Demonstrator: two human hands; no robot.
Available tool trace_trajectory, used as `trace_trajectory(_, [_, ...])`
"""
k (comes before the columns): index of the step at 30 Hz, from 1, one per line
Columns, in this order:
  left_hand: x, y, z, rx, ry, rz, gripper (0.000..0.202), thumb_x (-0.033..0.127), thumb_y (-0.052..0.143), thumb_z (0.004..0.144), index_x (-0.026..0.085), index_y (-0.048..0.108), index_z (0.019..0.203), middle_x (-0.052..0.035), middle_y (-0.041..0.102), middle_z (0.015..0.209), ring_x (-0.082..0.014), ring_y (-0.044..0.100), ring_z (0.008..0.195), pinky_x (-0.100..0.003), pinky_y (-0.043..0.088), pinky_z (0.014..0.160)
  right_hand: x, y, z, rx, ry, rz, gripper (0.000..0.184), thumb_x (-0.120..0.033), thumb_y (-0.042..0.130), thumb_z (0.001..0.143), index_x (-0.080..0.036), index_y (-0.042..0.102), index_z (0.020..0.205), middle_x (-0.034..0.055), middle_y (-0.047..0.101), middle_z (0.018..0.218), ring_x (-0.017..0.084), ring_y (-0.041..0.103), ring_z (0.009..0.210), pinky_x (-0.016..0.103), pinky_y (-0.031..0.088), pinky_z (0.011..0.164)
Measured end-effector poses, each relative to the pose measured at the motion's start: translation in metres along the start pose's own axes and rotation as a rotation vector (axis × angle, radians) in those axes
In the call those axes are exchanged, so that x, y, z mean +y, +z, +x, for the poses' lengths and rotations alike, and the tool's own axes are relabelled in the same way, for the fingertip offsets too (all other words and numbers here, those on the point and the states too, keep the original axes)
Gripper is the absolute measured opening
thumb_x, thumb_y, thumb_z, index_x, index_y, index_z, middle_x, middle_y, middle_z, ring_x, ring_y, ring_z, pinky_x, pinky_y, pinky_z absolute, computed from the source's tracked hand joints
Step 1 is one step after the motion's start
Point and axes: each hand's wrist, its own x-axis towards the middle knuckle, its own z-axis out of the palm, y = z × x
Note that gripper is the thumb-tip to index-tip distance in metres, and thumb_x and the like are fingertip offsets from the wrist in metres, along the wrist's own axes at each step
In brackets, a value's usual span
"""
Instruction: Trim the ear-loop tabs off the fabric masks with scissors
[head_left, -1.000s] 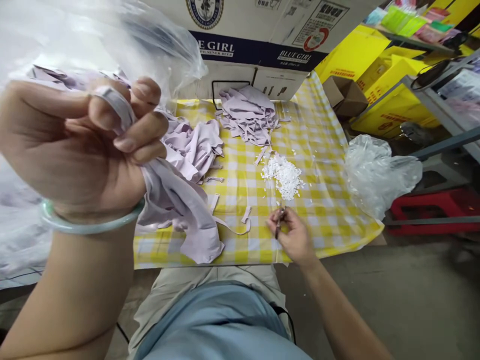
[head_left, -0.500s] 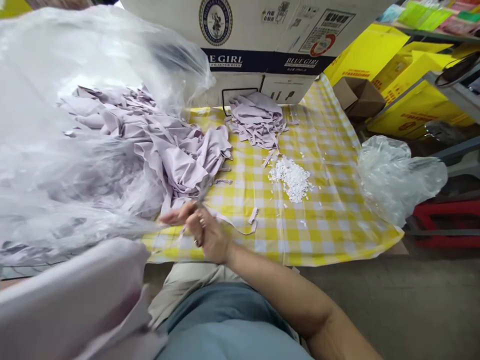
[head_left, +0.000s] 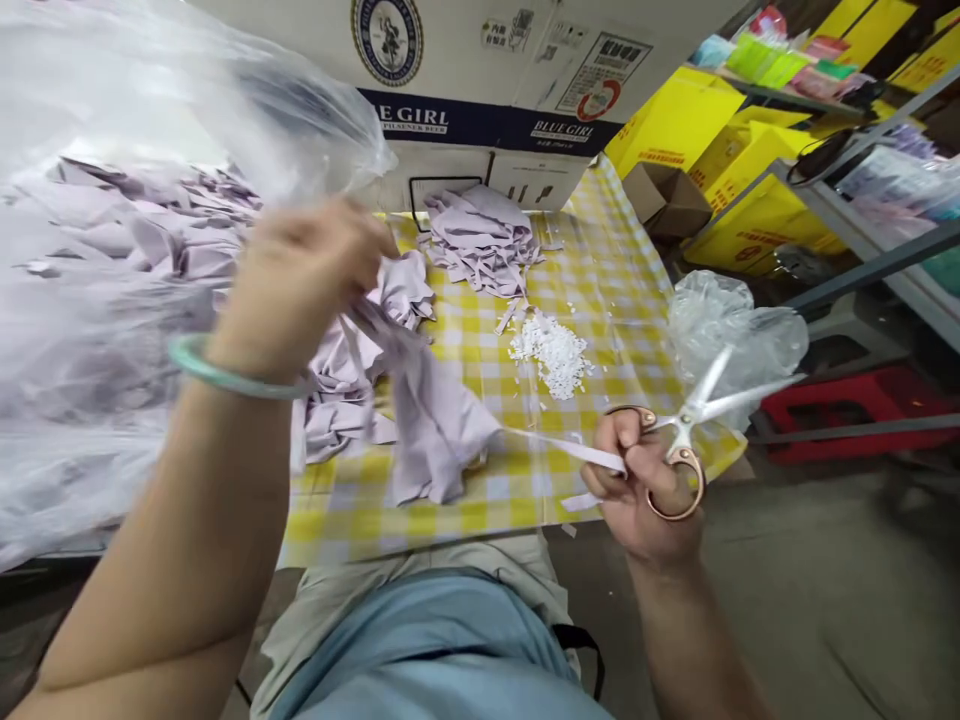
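My left hand [head_left: 322,255], blurred and closed, grips the upper end of a pale lilac cloth piece [head_left: 442,430] over the table's left side. A thin cloth strap [head_left: 562,445] runs from that piece to my right hand [head_left: 649,490], where the fingers pinch it. In the same right hand are scissors [head_left: 694,410] with copper-coloured handles, their blades spread apart and pointing up to the right. Behind my left hand lies a heap of lilac cloth pieces [head_left: 165,225], partly covered by a clear plastic bag [head_left: 67,330].
Small white bits [head_left: 553,352] lie on the yellow checked tablecloth [head_left: 630,300]. A smaller lilac pile [head_left: 484,235] rests against a large beer carton [head_left: 487,120]. At right are a crumpled plastic bag [head_left: 739,325], a metal rack [head_left: 885,260] and a red stool [head_left: 862,410].
My right hand has moved right, away from the cloth heap, and the scissors now show clearly. My left hand has come into view over the heap, with cloth stretched between both hands.
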Motion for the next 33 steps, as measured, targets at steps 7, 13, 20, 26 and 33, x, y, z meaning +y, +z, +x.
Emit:
trace_trajectory(7, [0.029,0.063,-0.115,-0.656,-0.295,-0.543,0.035,0.044,0.054,0.093,0.016,0.063,0.075,-0.0035,0.061,0.075,-0.0176,0.058,0.077,-0.031,0.047,0.077,0.027,0.018,-0.021,-0.053,-0.072,-0.194,0.021,-0.019,0.065,0.080,-0.022,0.045,0.075,-0.0049,0.042,0.068,0.008,0.040,0.056,0.023,0.032,0.052])
trace_trajectory(13, [0.041,0.084,-0.147,-0.713,-1.056,-1.332,0.038,0.036,0.082,0.071,0.016,0.069,0.100,-0.0031,0.065,0.086,-0.0093,0.056,0.064,-0.021,0.046,0.059,0.060,0.032,-0.048,-0.442,0.226,-0.334,0.025,-0.010,0.065,0.071,-0.022,0.044,0.077,-0.0052,0.042,0.071,0.007,0.037,0.057,0.021,0.031,0.052])
trace_trajectory(20, [0.027,0.070,-0.145,-0.490,-0.828,-1.182,0.032,0.041,0.078,0.077,0.013,0.074,0.092,-0.0010,0.062,0.073,-0.0076,0.048,0.062,-0.018,0.040,0.058,0.066,0.018,-0.010,-0.115,-0.042,-0.325,0.021,-0.026,0.066,0.085,-0.024,0.045,0.084,0.0024,0.063,0.092,0.018,0.061,0.091,0.037,0.046,0.089])
trace_trajectory(26, [0.020,0.048,-0.131,-0.427,-0.795,-1.174,0.028,0.038,0.081,0.072,0.013,0.073,0.083,-0.0032,0.063,0.074,-0.0110,0.054,0.068,-0.022,0.044,0.062,0.093,0.025,0.036,-0.260,-0.057,-0.489,0.032,-0.023,0.074,0.073,-0.024,0.044,0.086,0.0046,0.064,0.108,0.021,0.060,0.106,0.039,0.047,0.094])
trace_trajectory(33, [-0.010,0.035,-0.116,-0.422,-0.715,-0.840,0.018,0.035,0.063,0.085,0.019,0.060,0.091,0.0051,0.049,0.062,-0.0068,0.036,0.048,-0.018,0.028,0.045,0.086,0.042,0.062,-0.177,0.050,-0.288,0.027,-0.026,0.071,0.071,-0.022,0.047,0.081,-0.0020,0.056,0.083,0.010,0.052,0.070,0.024,0.043,0.066])
